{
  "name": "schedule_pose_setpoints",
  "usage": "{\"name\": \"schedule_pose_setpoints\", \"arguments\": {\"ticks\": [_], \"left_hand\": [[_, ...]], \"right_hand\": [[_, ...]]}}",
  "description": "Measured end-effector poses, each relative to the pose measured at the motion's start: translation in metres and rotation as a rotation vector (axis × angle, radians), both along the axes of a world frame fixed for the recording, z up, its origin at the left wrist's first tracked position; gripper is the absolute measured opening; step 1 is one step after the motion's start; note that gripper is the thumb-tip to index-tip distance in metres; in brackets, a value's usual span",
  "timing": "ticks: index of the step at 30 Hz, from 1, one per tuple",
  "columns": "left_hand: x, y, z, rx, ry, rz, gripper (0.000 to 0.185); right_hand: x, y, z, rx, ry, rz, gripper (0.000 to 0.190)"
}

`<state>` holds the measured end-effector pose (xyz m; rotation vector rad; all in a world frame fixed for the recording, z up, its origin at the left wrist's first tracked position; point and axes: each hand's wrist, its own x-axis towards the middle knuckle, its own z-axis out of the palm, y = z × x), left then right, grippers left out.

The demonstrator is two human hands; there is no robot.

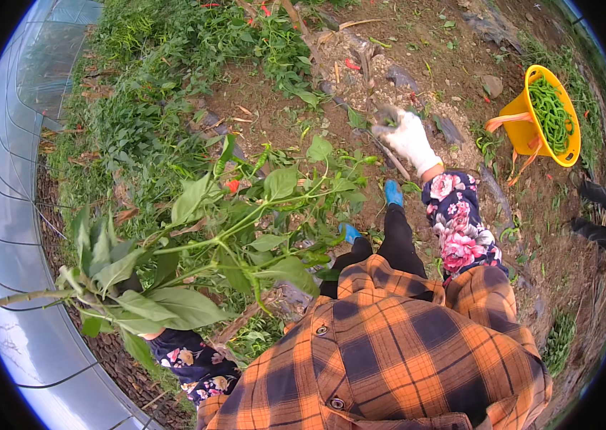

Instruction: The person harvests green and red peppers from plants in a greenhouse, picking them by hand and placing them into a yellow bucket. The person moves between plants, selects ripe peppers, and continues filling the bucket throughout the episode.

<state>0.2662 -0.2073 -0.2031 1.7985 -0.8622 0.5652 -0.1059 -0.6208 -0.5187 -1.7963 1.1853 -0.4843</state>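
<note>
A cut pepper plant [238, 228] with broad leaves and green chili peppers stretches across the left and middle of the view. My left hand is hidden behind its leaves; only the wrist and floral sleeve show below them. The bare stem end [23, 297] sticks out to the left. My right hand [402, 131], in a white glove with a grey palm, is out ahead over the soil, fingers curled, with a bit of green by the fingertips; whether it holds this is unclear. Green chili peppers [550, 115] fill a yellow tub [518, 126] at the right.
Pepper plants [136, 107] lie or grow thickly at the left, beside plastic greenhouse sheeting [7, 215]. Torn plastic film, a stone [492, 86] and a red pepper [352, 64] lie on the soil. Another person's dark-clad legs [604, 215] are at the right edge.
</note>
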Motion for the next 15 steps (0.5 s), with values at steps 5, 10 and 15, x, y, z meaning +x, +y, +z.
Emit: {"name": "schedule_pose_setpoints", "arguments": {"ticks": [5,10,15], "left_hand": [[-0.015,0.027,0.036,-0.041,0.063,0.007,0.047],[-0.014,0.027,0.045,-0.036,0.075,0.005,0.047],[-0.014,0.028,0.05,-0.039,0.082,-0.008,0.047]], "right_hand": [[-0.012,0.057,-0.02,0.154,-0.135,0.173,0.035],[0.011,0.104,0.01,0.432,-0.212,0.24,0.028],[0.03,0.165,0.034,0.517,-0.402,0.476,0.031]]}}
